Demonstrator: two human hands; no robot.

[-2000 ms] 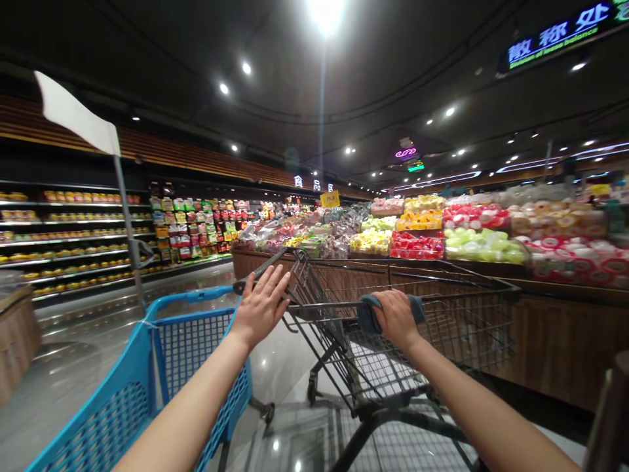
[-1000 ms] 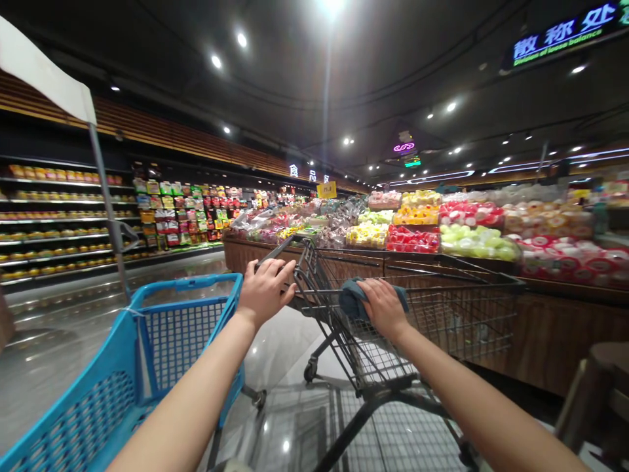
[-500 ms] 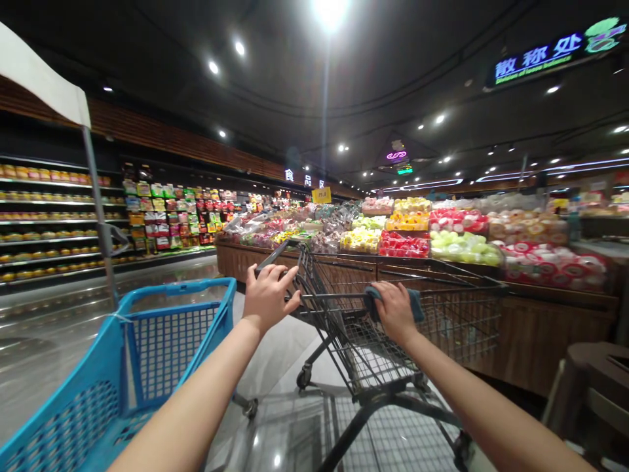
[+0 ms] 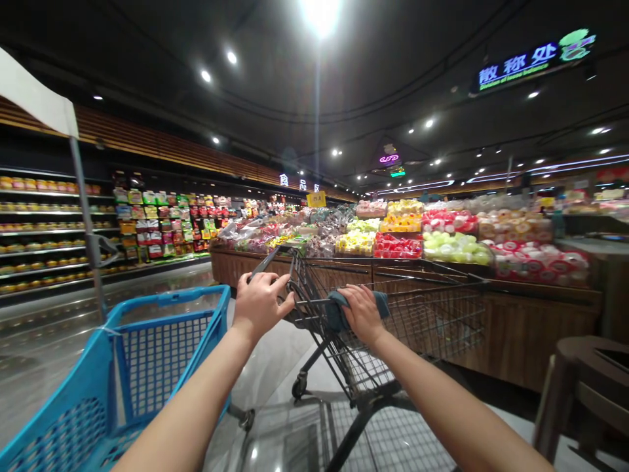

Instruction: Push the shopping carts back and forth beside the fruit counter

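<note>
A dark metal wire shopping cart (image 4: 432,320) stands in front of me, turned to the right. My left hand (image 4: 260,301) rests on the end of its handle, fingers curled over the bar and thumb toward the frame. In my right hand (image 4: 362,314) is a blue-grey cloth (image 4: 338,311), pressed on the cart's upper side rail and bunched around it. Part of the cloth sticks out past the fingers on the right. The palm sides of both hands are hidden.
A blue plastic shopping cart (image 4: 164,354) stands close on the left, by a metal pole (image 4: 84,210). Beyond the wire cart runs a wooden display counter (image 4: 521,334) with packed goods. A brown stool (image 4: 584,367) is at the right. Stocked shelves (image 4: 44,226) line the left wall.
My right hand has slid the cloth leftward along the cart's rail, closer to my left hand. My left hand stays on the handle. The view has shifted slightly.
</note>
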